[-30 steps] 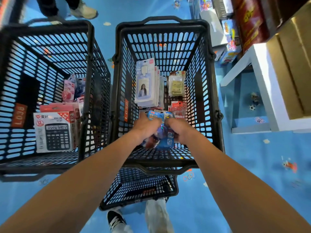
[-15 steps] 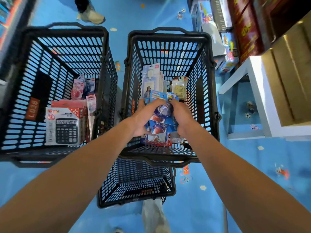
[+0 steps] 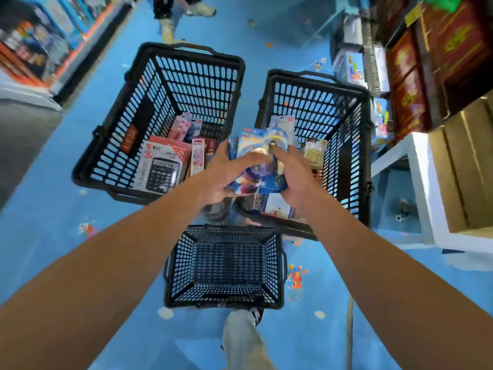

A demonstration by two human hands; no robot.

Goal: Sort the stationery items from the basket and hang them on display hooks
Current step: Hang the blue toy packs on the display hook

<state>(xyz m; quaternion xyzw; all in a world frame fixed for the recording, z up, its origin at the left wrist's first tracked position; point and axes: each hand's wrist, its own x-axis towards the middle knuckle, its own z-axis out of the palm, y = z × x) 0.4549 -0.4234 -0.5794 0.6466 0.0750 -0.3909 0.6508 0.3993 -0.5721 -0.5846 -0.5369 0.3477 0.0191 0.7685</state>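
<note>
Broadly, we are looking down at a blue shop floor [image 3: 80, 263] with stocked shelves [image 3: 426, 62] along the right side. No display hooks show anywhere in view.

Two large black baskets stand side by side on the floor. The left basket [image 3: 186, 50] holds a boxed calculator [image 3: 160, 166] and some pink and red packets. The right basket [image 3: 317, 77] holds pale carded items against its far wall and more printed packets near its front edge. A smaller basket [image 3: 226, 229] sits nearest the person's feet.

Between the two large baskets, raised above their rims, is a small stack of blue blister packs [image 3: 262, 144]. Both hands grip it. The left hand [image 3: 226, 174] curls round the stack's left edge, with its thumb laid across the front. The right hand [image 3: 293, 177] clamps the right edge, with its thumb pressed on the top pack's clear bubble. How many packs are in the stack we cannot tell.

We judge the task to be at an early stage. One batch has been gathered out of the right basket and is in hand, but nothing we can see has been hung. Left to do are carrying this batch to hooks that are out of sight, threading each pack on, and then sorting the goods that lie in both large baskets.
</note>
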